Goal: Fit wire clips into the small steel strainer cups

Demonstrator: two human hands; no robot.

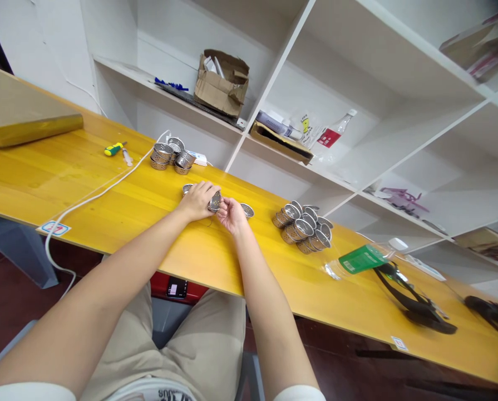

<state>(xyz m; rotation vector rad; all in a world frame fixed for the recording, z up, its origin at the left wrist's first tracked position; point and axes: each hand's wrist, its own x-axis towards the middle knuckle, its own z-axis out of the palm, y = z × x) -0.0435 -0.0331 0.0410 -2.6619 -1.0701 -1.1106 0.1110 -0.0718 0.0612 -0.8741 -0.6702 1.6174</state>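
My left hand (200, 200) is wrapped round a small perforated metal cup (214, 203), tilted just above the yellow table. My right hand (231, 214) meets it from the right, its fingertips pinched at the cup's edge; whether something thin sits between them is too small to make out. Partly hidden behind my left hand is another metal cup (186, 189). Just right of my right hand lies one more perforated metal piece (247, 210), partly covered by the hand.
Stacked perforated cups stand at the right (302, 225) and back left (172, 155). A screwdriver (114, 149), a white cable (102, 192) and a large flat box (27, 120) are to the left. A green-labelled bottle (363, 258) and black straps (415, 303) lie right. White shelves (249, 136) border the back.
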